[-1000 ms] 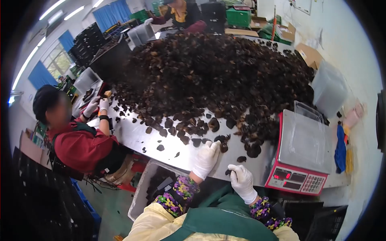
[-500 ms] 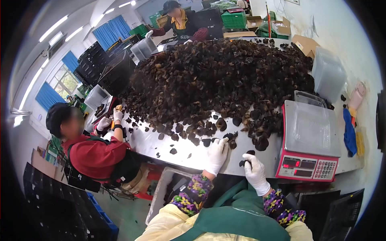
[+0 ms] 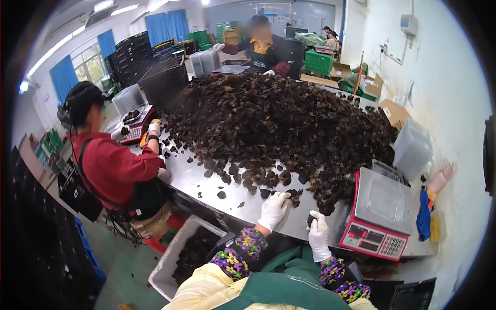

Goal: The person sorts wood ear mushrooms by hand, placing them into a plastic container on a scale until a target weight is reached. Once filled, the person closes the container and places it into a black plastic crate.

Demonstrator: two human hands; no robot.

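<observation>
A big heap of dark brown wood ear mushrooms [image 3: 279, 124] covers the metal table [image 3: 194, 181], with loose pieces along its near edge. My left hand [image 3: 274, 211], in a white glove, reaches to that edge. Its fingers are closed at a small wood ear piece [image 3: 295, 200]; the fingertips partly hide the contact. Closer to the table's front edge, my right hand [image 3: 319, 235], also gloved, pinches a dark wood ear piece [image 3: 310, 220] between thumb and fingers.
A red-framed scale [image 3: 377, 217] stands at my right, with clear plastic tubs [image 3: 413, 147] behind it. Below the table at left is a white bin [image 3: 161, 271] holding dark pieces. A co-worker in red [image 3: 116, 165] works at left beside another scale [image 3: 135, 129]; another person [image 3: 261, 49] stands across.
My view has tilted up and shifted, showing more of the far room and the white bin. The right hand still holds a dark piece; the left stays at the heap's near edge.
</observation>
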